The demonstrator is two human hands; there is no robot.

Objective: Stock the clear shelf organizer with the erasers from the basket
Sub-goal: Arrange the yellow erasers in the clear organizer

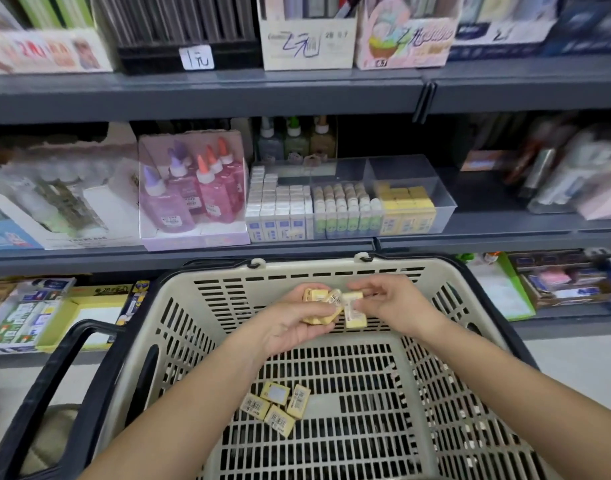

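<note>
Head view shows both hands over the far end of the basket (331, 268), at the centre of the frame. The left hand (286, 327) lies palm up, fingers curled round a loose bundle of yellow erasers (316, 301) that sit at odd angles. The right hand (392, 303) pinches a single eraser (355, 315) in its fingertips, touching that bundle. Four spare erasers (276, 408) lie on the basket floor, lower centre. The clear shelf organizer (418, 181) sits on the shelf (487, 233) above, upper centre-right, and its right front compartment already holds a yellow stack (406, 209). The likeliest trouble is the bundle: its uneven, barely caged pieces could slide out as the hand lifts and tilts toward the shelf, falling back into the basket or over its rim. Adding another piece probably worsens that. The white packs (280, 209) and green-labelled packs (345, 213) fill the compartments just beside the yellow one, so a hurried drop could land erasers there or knock the tidy rows over. The four spare erasers could also be overlooked.
</note>
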